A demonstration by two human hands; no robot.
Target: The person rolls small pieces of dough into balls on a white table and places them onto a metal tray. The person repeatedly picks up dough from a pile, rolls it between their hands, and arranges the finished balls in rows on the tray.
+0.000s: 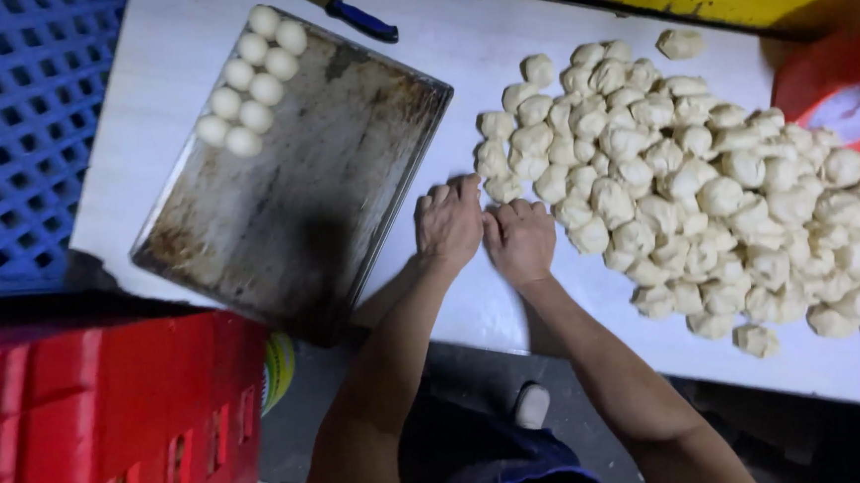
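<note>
Head view. Left hand (pixel 449 222) and right hand (pixel 519 238) side by side, touching, palms down on the white table (pixel 474 308), just right of the baking tray (pixel 297 180). Fingers of both curled and cupped downward, pressed close together; whatever sits under the palms hidden, cannot tell if dough is gripped. Big heap of rough dough pieces (pixel 705 185) right of the tray, nearest lumps just beside the right hand's knuckles. Tray dark, stained, tilted on the table; eight smooth dough balls (pixel 251 78) in two rows at the tray's far left corner. Scraper with blue handle (pixel 362 19) just beyond the tray's far edge. Blue crate (pixel 15 128) left of the tray, red crate (pixel 103 421) below its near corner. Red bowl (pixel 838 87) far right of the tray, past the heap.
</note>
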